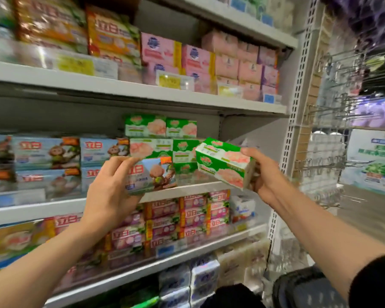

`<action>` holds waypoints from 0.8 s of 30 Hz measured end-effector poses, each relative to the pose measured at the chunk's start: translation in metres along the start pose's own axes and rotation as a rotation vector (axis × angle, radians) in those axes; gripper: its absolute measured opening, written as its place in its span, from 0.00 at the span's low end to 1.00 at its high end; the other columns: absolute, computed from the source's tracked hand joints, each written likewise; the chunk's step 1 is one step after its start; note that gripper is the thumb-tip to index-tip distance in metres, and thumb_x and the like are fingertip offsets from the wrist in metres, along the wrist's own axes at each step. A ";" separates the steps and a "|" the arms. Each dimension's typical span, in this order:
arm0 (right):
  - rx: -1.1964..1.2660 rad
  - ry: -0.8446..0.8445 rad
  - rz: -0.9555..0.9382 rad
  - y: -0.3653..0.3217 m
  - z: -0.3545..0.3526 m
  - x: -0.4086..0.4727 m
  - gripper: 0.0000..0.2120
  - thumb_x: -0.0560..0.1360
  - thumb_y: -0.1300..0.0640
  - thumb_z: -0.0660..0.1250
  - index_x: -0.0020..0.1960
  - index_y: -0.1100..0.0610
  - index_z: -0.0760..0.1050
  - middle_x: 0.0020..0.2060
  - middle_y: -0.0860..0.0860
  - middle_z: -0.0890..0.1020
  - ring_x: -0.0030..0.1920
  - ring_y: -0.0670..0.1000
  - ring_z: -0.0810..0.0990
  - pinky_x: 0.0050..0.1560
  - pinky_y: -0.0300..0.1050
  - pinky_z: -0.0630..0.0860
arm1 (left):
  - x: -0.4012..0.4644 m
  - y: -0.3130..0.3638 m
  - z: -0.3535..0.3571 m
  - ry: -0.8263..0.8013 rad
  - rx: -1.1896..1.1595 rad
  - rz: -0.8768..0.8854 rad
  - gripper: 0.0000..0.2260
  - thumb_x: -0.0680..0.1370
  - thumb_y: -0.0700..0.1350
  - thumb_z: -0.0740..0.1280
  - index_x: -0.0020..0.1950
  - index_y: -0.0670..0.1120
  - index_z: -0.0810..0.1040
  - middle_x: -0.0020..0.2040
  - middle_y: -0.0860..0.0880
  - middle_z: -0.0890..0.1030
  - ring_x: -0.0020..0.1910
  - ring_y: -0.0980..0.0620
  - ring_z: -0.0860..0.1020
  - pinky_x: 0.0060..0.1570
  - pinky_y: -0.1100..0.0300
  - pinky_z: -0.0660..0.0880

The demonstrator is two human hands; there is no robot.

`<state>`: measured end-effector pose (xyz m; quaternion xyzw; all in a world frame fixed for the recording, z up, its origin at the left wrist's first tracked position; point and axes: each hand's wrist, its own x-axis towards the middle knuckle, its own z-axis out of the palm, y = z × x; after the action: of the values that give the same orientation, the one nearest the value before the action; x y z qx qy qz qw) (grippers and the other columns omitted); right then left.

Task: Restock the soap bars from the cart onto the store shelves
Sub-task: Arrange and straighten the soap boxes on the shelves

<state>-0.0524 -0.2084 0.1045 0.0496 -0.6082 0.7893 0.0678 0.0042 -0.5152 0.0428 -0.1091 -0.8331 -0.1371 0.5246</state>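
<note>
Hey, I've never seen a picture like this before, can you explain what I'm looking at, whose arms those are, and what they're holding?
There is no machine here. The single picture comes from a wide-angle camera worn on a person's head, looking forward and down, so the two bare arms reaching in from the bottom are that person's own.

They stand before store shelves stocked with boxed soap. The left hand grips a blue soap pack with a cartoon figure, at the front edge of the middle shelf, beside matching blue packs. The right hand holds a green soap pack, tilted, in the air in front of a stack of the same green packs. Pink boxes fill the shelf above. The picture is slightly blurred, so fine print cannot be read.
</note>
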 end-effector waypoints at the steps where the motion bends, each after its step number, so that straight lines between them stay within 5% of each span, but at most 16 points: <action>1: 0.012 -0.013 0.001 -0.001 0.009 0.004 0.07 0.72 0.53 0.70 0.44 0.56 0.79 0.27 0.49 0.82 0.29 0.49 0.80 0.28 0.43 0.79 | 0.000 -0.008 -0.005 0.006 0.016 -0.009 0.33 0.61 0.42 0.81 0.65 0.44 0.74 0.56 0.46 0.74 0.53 0.41 0.77 0.43 0.45 0.80; 8: 0.035 -0.063 0.019 -0.016 0.054 0.038 0.12 0.67 0.51 0.73 0.45 0.58 0.80 0.34 0.53 0.83 0.28 0.52 0.82 0.29 0.44 0.80 | -0.002 -0.037 -0.024 0.075 0.075 -0.040 0.35 0.60 0.36 0.80 0.64 0.43 0.74 0.56 0.44 0.75 0.52 0.43 0.76 0.38 0.49 0.79; 14: 0.109 -0.045 0.019 -0.025 0.075 0.077 0.24 0.55 0.49 0.78 0.49 0.57 0.83 0.48 0.59 0.85 0.48 0.61 0.84 0.49 0.60 0.80 | 0.011 -0.045 -0.009 0.107 0.065 -0.013 0.35 0.59 0.36 0.80 0.65 0.43 0.74 0.58 0.44 0.75 0.55 0.45 0.74 0.38 0.51 0.80; 19: 0.132 0.066 -0.003 -0.023 0.086 0.105 0.19 0.62 0.50 0.76 0.50 0.58 0.81 0.38 0.56 0.85 0.32 0.54 0.84 0.33 0.51 0.82 | 0.018 -0.046 0.009 0.099 0.061 0.011 0.36 0.59 0.36 0.81 0.65 0.42 0.74 0.59 0.44 0.75 0.57 0.47 0.72 0.37 0.52 0.80; 24: 0.142 0.084 -0.047 -0.026 0.090 0.131 0.29 0.58 0.52 0.78 0.56 0.61 0.78 0.43 0.59 0.85 0.39 0.58 0.85 0.38 0.57 0.82 | 0.013 -0.050 0.021 0.086 0.071 0.058 0.38 0.57 0.36 0.81 0.65 0.43 0.73 0.60 0.47 0.73 0.58 0.48 0.72 0.33 0.57 0.79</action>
<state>-0.1779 -0.2825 0.1727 0.0354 -0.5459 0.8301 0.1080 -0.0354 -0.5548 0.0401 -0.1085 -0.8107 -0.0965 0.5672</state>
